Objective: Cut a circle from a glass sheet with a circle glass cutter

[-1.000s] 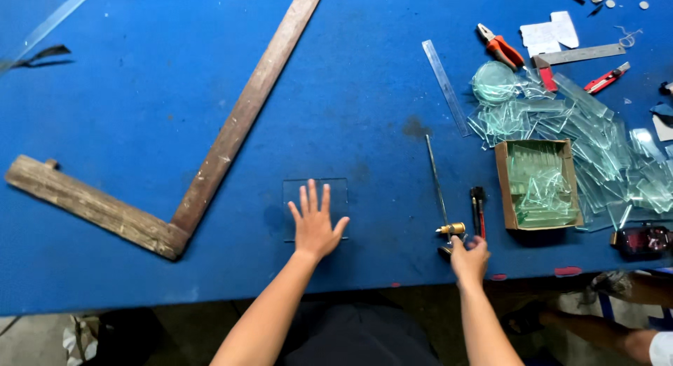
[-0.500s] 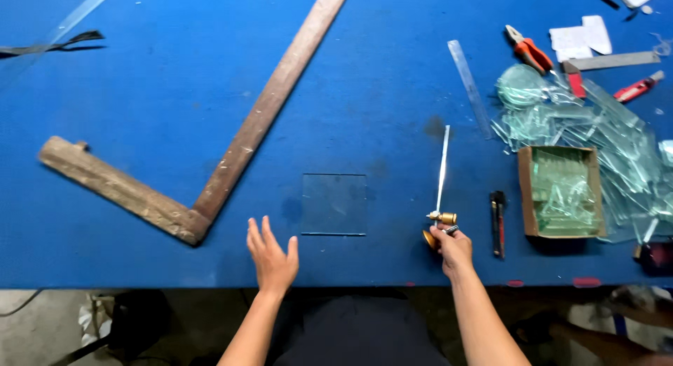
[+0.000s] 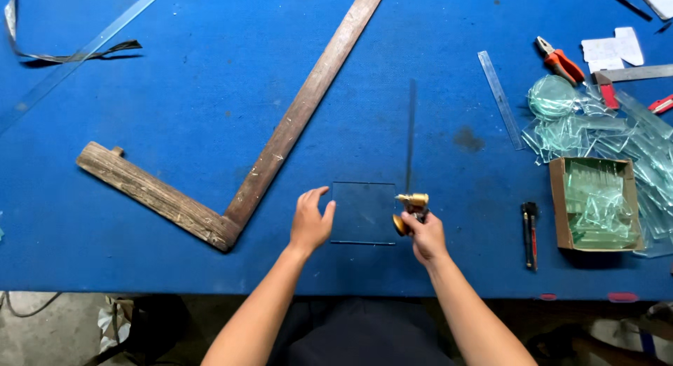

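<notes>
A small square pane of clear glass (image 3: 364,213) lies flat on the blue table (image 3: 210,113) near its front edge. My left hand (image 3: 311,220) rests at the pane's left edge, fingers curled against it. My right hand (image 3: 423,234) grips a glass cutter (image 3: 409,163) by its brass head at the pane's right edge. The cutter's long thin bar points straight away from me.
A wooden L-shaped square (image 3: 231,163) lies left of the pane. At the right stand a cardboard box of glass scraps (image 3: 596,205), loose glass pieces (image 3: 575,120), a clear ruler (image 3: 499,98), red-handled pliers (image 3: 559,60) and a dark tool (image 3: 530,233). A long glass strip (image 3: 77,57) lies far left.
My left hand has moved forward from the table's front edge to the pane's left edge. My right hand has carried the cutter left, up to the pane's right edge.
</notes>
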